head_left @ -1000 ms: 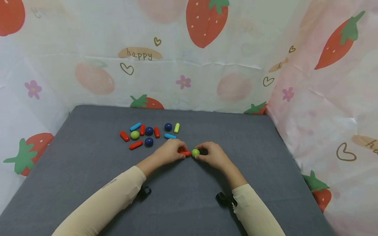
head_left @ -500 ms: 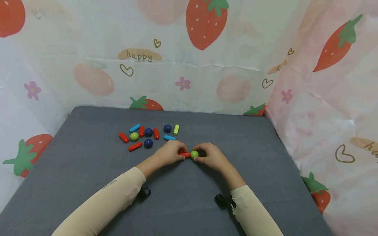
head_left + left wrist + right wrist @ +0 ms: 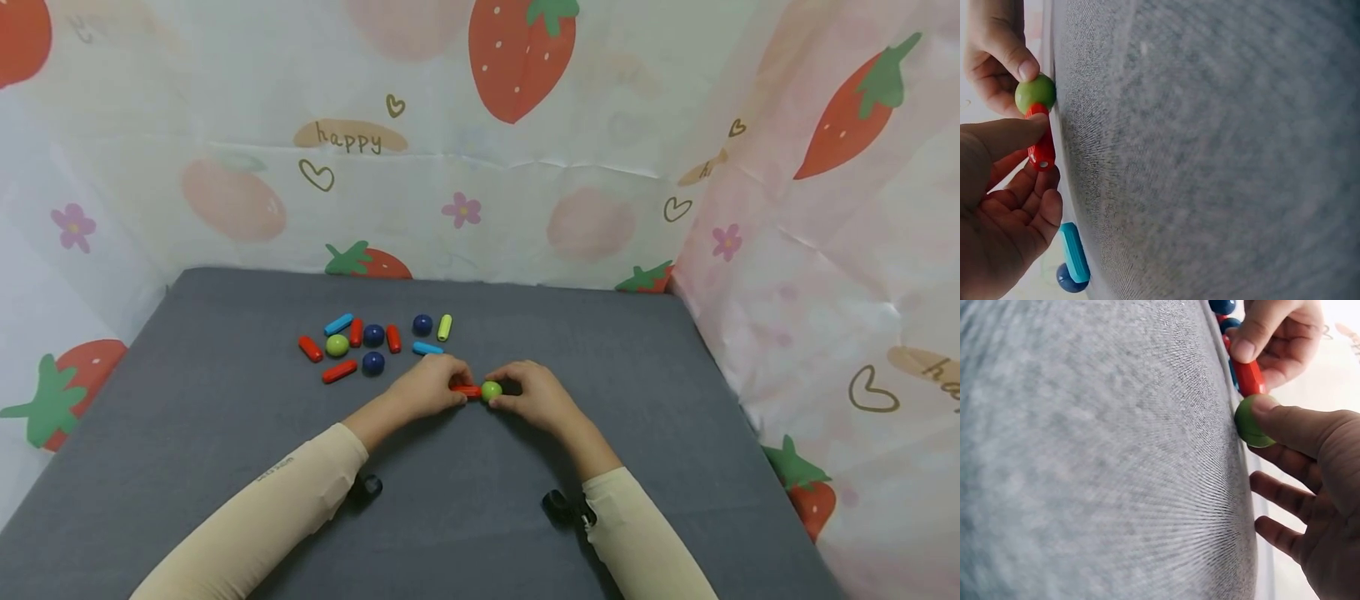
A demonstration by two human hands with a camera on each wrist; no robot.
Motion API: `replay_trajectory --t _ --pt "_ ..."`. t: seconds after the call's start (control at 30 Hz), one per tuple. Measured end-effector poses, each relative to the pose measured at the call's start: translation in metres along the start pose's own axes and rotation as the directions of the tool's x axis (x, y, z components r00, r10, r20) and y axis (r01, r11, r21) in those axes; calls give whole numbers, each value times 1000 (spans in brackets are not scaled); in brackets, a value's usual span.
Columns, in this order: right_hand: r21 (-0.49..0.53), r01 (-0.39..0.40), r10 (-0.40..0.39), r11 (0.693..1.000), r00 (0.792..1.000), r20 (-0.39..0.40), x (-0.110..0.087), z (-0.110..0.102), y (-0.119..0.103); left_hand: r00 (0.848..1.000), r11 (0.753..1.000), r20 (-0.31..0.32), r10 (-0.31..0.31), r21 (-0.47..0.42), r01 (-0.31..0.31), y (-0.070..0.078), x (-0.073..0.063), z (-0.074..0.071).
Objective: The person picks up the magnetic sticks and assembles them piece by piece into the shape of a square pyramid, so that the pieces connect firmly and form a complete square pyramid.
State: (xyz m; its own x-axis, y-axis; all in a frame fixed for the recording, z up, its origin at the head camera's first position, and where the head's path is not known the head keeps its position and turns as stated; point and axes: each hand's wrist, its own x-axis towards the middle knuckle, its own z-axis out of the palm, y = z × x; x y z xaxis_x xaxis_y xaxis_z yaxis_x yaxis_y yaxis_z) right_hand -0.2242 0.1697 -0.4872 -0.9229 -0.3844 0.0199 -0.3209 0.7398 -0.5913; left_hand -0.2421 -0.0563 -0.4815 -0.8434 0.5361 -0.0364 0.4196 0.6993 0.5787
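Note:
Between thumb and fingers, my left hand (image 3: 433, 386) pinches a red elongated bead (image 3: 1042, 150), low over the grey cloth. A small hole shows in the bead's near end in the left wrist view. My right hand (image 3: 537, 395) pinches a round green bead (image 3: 1249, 425) with thumb and index finger, its other fingers spread apart. The green bead meets the far end of the red one, and the two line up end to end. My left fingers cover part of the red bead.
Beyond my left hand lie loose beads on the grey cloth (image 3: 480, 517): several red long ones (image 3: 340, 372), dark blue balls (image 3: 372, 363), blue long ones (image 3: 427, 348), a yellow-green long one (image 3: 445, 327) and another green ball (image 3: 337, 345). A strawberry-print curtain (image 3: 510, 179) hangs behind.
Both hands keep the same hold, with the red and green beads end to end. The head view has shifted slightly; the loose beads lie as before.

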Motion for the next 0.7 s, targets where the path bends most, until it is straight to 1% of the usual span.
replay_trajectory --t 0.2,0.3,0.43,0.57,0.7 --pt "9 -20 20 1000 1000 9 2 1 0 1000 1000 4 -10 4 10 4 -6 -3" --pt "6 -16 16 1000 1000 9 2 2 1 1000 1000 -9 3 10 -3 4 -8 -4" --pt "20 -16 15 1000 1000 10 2 3 2 999 1000 -30 28 6 -28 -1 -14 -8" --pt "31 -26 25 999 1000 8 1 5 3 998 999 -59 29 -25 -30 -5 -24 -23" --pt "30 -36 36 999 999 9 0 3 3 997 1000 -82 -4 -26 2 -8 -36 -40"
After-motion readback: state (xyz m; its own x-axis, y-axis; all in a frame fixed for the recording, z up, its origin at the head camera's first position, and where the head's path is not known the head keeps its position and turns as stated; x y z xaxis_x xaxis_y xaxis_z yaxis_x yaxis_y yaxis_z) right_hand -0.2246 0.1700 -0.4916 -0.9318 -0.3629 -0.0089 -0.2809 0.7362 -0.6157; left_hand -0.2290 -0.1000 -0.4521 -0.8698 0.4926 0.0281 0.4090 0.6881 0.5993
